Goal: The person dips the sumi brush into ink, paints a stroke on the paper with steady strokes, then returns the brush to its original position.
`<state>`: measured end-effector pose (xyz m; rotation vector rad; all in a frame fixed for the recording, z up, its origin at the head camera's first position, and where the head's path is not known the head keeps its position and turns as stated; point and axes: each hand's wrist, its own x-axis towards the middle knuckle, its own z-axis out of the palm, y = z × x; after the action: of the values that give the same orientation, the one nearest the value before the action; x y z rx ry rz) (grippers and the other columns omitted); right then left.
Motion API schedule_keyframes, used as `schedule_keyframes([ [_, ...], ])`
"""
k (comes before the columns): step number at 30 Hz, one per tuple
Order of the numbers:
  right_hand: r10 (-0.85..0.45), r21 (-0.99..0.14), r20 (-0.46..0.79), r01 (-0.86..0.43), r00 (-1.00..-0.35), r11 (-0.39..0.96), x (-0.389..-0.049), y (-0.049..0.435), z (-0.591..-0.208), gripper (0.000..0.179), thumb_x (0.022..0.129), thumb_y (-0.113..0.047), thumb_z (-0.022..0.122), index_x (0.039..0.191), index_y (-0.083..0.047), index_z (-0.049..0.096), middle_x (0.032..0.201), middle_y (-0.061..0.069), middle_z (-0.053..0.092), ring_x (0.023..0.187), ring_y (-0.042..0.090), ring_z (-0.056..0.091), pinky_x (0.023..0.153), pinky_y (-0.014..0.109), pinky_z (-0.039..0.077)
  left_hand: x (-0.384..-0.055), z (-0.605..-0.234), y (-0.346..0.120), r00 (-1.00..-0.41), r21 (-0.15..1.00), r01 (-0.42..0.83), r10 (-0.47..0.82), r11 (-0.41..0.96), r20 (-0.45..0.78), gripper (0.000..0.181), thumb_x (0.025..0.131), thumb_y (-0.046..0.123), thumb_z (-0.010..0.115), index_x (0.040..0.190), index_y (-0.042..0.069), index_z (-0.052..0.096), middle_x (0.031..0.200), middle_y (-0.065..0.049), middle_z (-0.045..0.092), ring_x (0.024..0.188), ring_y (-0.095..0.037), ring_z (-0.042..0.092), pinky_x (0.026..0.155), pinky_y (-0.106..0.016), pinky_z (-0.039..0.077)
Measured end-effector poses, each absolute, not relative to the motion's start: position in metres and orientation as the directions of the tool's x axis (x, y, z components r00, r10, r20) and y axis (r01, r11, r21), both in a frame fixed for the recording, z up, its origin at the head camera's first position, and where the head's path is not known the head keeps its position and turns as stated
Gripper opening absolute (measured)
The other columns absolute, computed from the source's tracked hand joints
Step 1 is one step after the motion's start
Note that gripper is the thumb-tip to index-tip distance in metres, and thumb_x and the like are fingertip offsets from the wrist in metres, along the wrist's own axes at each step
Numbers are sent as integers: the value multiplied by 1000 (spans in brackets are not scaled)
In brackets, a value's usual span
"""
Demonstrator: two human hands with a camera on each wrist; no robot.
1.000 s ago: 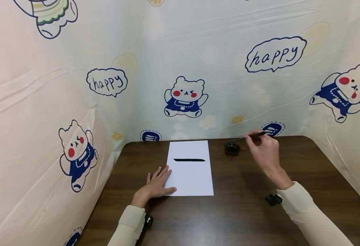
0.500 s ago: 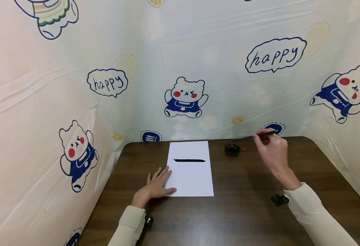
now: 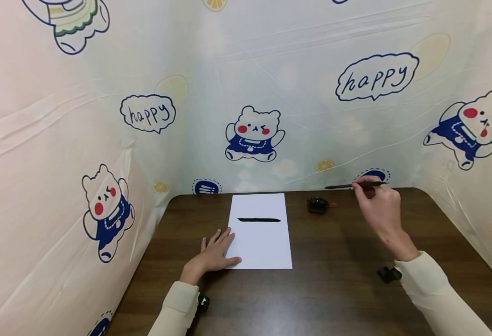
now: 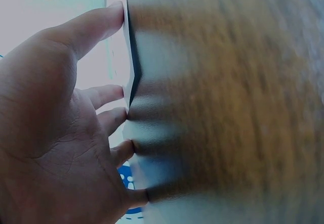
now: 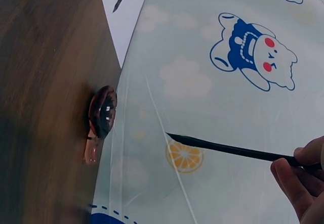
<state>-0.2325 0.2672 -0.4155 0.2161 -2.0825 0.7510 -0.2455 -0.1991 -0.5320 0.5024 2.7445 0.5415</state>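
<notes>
My right hand (image 3: 381, 207) pinches a dark writing brush (image 5: 228, 149), held nearly level above the table at the back right. Its pointed tip aims left, past a small dark ink dish (image 3: 317, 204) with a short reddish handle. In the right wrist view the ink dish (image 5: 104, 112) looks glossy, and the brush tip is well apart from it. My left hand (image 3: 212, 253) lies with fingers spread on the left edge of a white sheet of paper (image 3: 260, 247). One thick black horizontal stroke (image 3: 259, 220) crosses the paper's upper half.
The brown wooden table (image 3: 313, 298) has rounded back corners. A pale printed curtain (image 3: 304, 84) with cartoon bears hangs right behind it and along both sides. Black wrist cameras sit under both cream sleeves (image 3: 428, 280).
My right hand has moved right with the brush, drawing its tip up and away from over the ink dish, and the brush has levelled out. My left hand and the paper stay put.
</notes>
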Motion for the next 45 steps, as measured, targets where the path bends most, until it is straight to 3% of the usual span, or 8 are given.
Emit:
schedule_keyframes([
  [16, 56, -383, 780, -405, -623, 830, -234, 269, -419, 13, 93, 4, 78, 104, 0, 76, 96, 16, 79, 75, 29, 73, 69, 11, 39, -244, -530, -200, -894, 422, 272, 389, 865, -222, 94, 96, 59, 71, 169, 14, 33, 180, -8, 17, 166, -42, 9, 124, -81, 0],
  [24, -40, -304, 797, -458, -602, 835, -235, 270, -425, 20, 89, 9, 80, 108, 3, 77, 103, 19, 79, 86, 32, 77, 83, -4, 33, -245, -532, -200, -897, 420, 274, 387, 865, -213, 94, 95, 58, 72, 168, 14, 34, 180, -9, 18, 166, -42, 11, 123, -81, 2],
  [26, -69, -270, 806, -470, -587, 840, -236, 270, -426, 20, 88, 9, 81, 107, 3, 77, 104, 19, 79, 89, 33, 78, 85, 0, 42, -245, -532, -199, -896, 421, 275, 389, 865, -215, 94, 96, 59, 71, 169, 14, 33, 180, -8, 18, 166, -42, 10, 124, -80, 1],
  [29, -115, -217, 822, -492, -559, 843, -237, 270, -428, 21, 86, 10, 81, 106, 4, 77, 103, 19, 78, 92, 33, 77, 80, 22, 57, -245, -532, -200, -894, 443, 276, 397, 853, -208, 94, 95, 59, 72, 168, 13, 34, 180, -10, 18, 166, -43, 9, 123, -81, -1],
  [32, -155, -169, 833, -511, -531, 843, -237, 269, -430, 22, 85, 11, 82, 105, 5, 77, 102, 19, 78, 92, 32, 75, 76, 42, 58, -247, -539, -203, -891, 478, 287, 415, 830, -186, 97, 94, 63, 71, 168, 12, 34, 180, -12, 18, 165, -46, 8, 121, -83, -4],
  [38, -194, -144, 832, -541, -519, 828, -238, 269, -433, 23, 84, 12, 83, 104, 4, 77, 99, 19, 78, 91, 33, 72, 73, 46, 58, -252, -553, -209, -893, 517, 293, 423, 805, -152, 104, 89, 77, 67, 168, 17, 34, 180, -8, 17, 165, -45, 6, 119, -84, -8],
  [45, -263, -102, 824, -587, -502, 803, -237, 270, -439, 31, 81, 13, 84, 109, 1, 75, 100, 17, 77, 94, 33, 71, 77, 49, 59, -252, -552, -208, -895, 496, 289, 415, 819, -164, 103, 90, 74, 68, 168, 16, 34, 180, -8, 17, 166, -44, 6, 120, -83, -6],
])
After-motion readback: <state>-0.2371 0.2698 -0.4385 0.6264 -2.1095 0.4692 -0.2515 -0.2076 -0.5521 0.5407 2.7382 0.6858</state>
